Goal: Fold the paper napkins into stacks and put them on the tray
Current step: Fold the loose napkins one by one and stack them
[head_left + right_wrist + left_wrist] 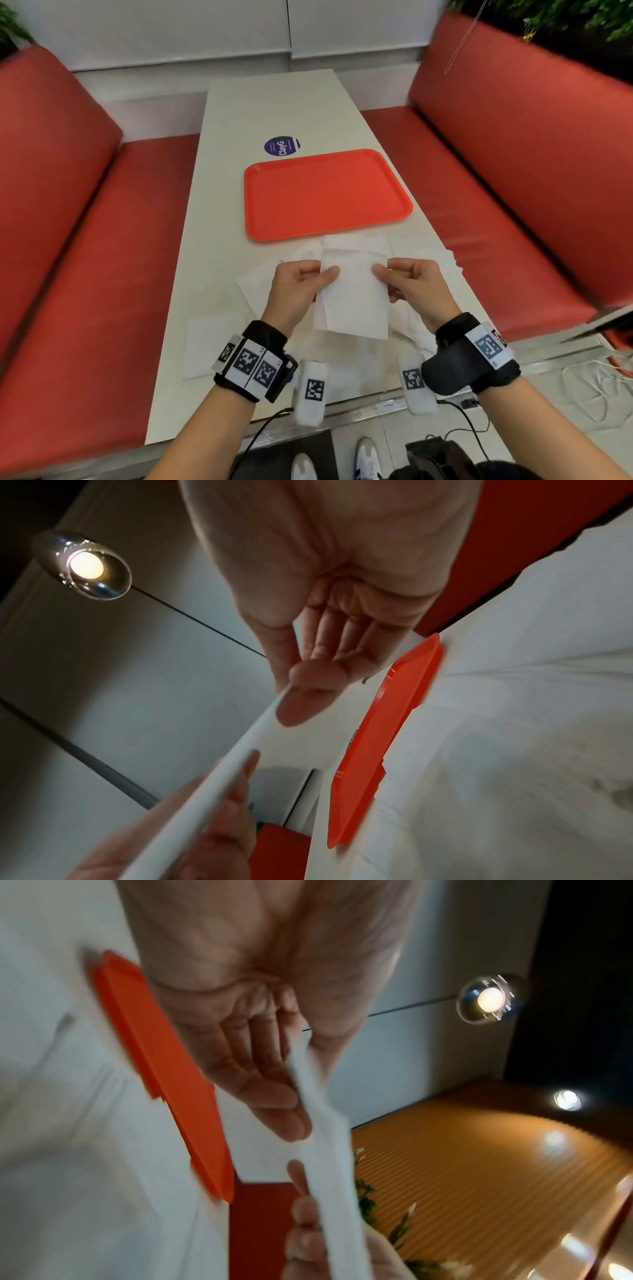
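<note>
Both hands hold one white napkin up off the tabletop, each at a side edge near the top. The left hand has its grip clamped on the napkin's left edge, thumb on the near face and fingers behind; the left wrist view shows the sheet edge-on, running between thumb and fingers. The right hand mirrors it on the right edge, its grip also pinched shut on the paper. Held this way the sheet hangs flat and taut between the two pinches, which probably serves to square it up so the halves can be brought together cleanly for a fold; the paper is thin and limp, so a one-sided hold would let it droop and crease crooked.

Under and around the hands, more loose napkins lie spread on the near part of the tabletop, some flat, some crumpled, within easy reach as the supply to work through. The red tray sits just beyond them toward the middle of the tabletop, close enough for a short forward reach. Nothing lies on it, so by my reading no stack has been delivered and the task is at an early stage. A round purple sticker shows just past the tray's far rim.
</note>
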Motion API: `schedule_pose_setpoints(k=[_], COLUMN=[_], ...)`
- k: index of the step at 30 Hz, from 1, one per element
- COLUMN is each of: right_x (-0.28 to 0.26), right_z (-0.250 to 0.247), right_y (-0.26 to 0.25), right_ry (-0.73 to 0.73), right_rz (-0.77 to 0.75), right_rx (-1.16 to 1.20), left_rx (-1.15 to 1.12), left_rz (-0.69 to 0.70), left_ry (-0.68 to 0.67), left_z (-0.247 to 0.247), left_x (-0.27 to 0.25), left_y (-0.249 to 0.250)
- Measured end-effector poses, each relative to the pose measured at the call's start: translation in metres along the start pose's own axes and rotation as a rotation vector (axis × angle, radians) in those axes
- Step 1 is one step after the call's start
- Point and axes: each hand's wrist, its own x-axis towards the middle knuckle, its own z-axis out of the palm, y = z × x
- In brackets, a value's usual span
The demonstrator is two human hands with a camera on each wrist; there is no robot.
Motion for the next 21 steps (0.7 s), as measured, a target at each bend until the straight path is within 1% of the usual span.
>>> schedule_pose_setpoints(k=[3,5,7,9,11,14,17,21], right_x=[-0.002,-0.002,-0.001,0.0,0.0,0.001,-0.002,-0.004], right_z=[0.004,0.009,0.013,0.017,0.022,0.027,0.03,0.03], right_y=[-0.001,-0.004,-0.005,-0.007,-0.009,-0.01,-0.012,-0.017], right_ry=[-0.068,-0.117,-0.138,-0.121,-0.134,-0.151,-0.196,-0.23], right_rz=[-0.026,-0.041,-0.051,-0.049,-0.059,-0.072,-0.091,-0.074], right_rx=[-0.024,-0.032,0.01,0.082,0.148,0.236,0.23,0.241], left_rx=[0.032,0.005,-0.043,-0.124,-0.198,-0.25,-0.278,-0.27], left_rz=[0.019,0.006,0.002,0.005,0.014,0.019,0.033,0.057], left_ry=[0.042,0.076,0.093,0.068,0.045,0.042,0.034,-0.034], left_z=[-0.01,-0.016,-0.022,-0.027,-0.031,-0.034,-0.038,-0.045], left_x=[-0.005,-0.008,-0.011,-0.014,-0.017,-0.02,-0.023,-0.024], left_y=[-0.002,-0.002,-0.001,0.002,0.005,0.008,0.011,0.015])
